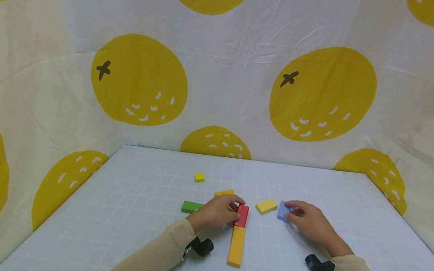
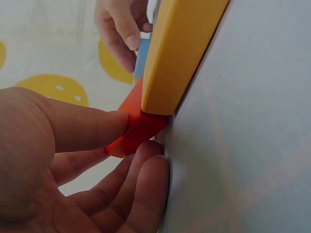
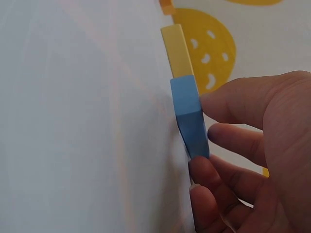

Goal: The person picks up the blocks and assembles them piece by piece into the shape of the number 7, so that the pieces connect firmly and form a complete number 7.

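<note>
My left hand (image 1: 218,211) pinches a red block (image 1: 242,216) between thumb and fingers. The red block lies end to end with a long orange block (image 1: 236,246) on its near side; in the left wrist view their ends meet. Off to the right, my right hand (image 1: 312,220) holds a blue block (image 1: 283,210) at its right side. The right wrist view shows the thumb and fingertips along that blue block (image 3: 188,109), which rests on the table. A pale yellow block (image 1: 266,206) lies between the two hands.
Left of the left hand lies a green block (image 1: 192,207), partly covered by it. Another orange block (image 1: 224,192) shows behind that hand. A small yellow block (image 1: 199,177) sits farther back on the table (image 1: 110,221). A fruit-patterned curtain (image 1: 228,74) rises behind.
</note>
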A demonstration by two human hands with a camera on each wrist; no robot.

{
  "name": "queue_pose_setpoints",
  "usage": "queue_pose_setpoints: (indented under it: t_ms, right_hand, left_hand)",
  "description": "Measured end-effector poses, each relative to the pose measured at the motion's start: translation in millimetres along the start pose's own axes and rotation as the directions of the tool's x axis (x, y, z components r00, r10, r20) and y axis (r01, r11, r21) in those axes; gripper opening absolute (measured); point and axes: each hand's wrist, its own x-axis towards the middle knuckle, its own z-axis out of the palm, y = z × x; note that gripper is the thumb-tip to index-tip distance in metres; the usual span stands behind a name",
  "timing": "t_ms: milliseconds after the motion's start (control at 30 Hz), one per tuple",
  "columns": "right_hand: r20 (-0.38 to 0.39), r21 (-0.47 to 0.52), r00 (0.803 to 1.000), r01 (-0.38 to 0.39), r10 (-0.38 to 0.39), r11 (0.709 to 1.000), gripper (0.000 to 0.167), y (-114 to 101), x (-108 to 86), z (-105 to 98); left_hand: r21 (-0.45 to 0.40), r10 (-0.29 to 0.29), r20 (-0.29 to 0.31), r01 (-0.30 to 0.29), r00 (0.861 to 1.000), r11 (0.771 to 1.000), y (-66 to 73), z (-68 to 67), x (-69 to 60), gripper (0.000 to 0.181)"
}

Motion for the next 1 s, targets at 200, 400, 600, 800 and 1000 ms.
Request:
queue_pose_setpoints:
  t_ms: [200, 400, 600, 800, 1000]
  right_hand:
    - [0.002, 0.0, 1.0, 0.005, -0.005, 1.0, 0.05, -1.1, 0.2, -0.9]
    - [0.007, 0.003, 1.0, -0.006, 0.006, 1.0, 0.049, -2.2, -0.8, -0.2]
    - [0.008, 0.002, 1.0, -0.013, 0.013, 1.0, 0.05, -1.2, -1.3, 1.0]
    - [0.005, -0.007, 1.0, -0.007, 0.007, 1.0, 0.05, -0.2, -1.4, 2.1]
    - [-0.004, -0.012, 1.0, 0.005, -0.005, 1.0, 0.049, -1.1, -1.3, 1.1]
  left_hand:
    - [0.01, -0.011, -0.012, 0.011, 1.0, 1.0, 0.8, 0.7, -0.9, 0.033]
    - [0.02, -0.015, -0.017, 0.015, 1.0, 1.0, 0.2, 1.7, -0.7, 0.033]
    - [0.037, -0.008, -0.02, 0.009, 1.0, 0.999, -0.6, 2.6, -0.3, 0.033]
    - [0.047, -0.011, -0.017, 0.011, 1.0, 0.999, -0.3, 3.1, -1.2, 0.033]
    - [0.057, -0.003, -0.008, 0.004, 1.0, 0.998, 0.1, 2.1, -0.8, 0.035]
